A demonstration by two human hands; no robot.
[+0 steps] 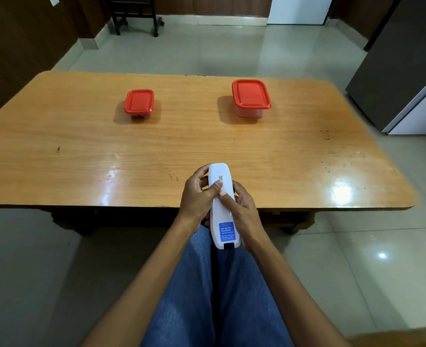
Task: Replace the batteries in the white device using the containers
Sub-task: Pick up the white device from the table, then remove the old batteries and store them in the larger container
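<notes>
Head view: left hand (196,197) and right hand (245,209) grip the white device (223,216), fingers (199,174) curled round it, cover seemingly on; beyond it, small container (139,102) and large container (251,95) sit lidded. Barely begun, I judge.

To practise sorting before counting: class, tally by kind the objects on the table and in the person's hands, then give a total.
red-lidded containers, on the table: 2
white device, gripped by the left hand and the right hand: 1
Total: 3
</notes>
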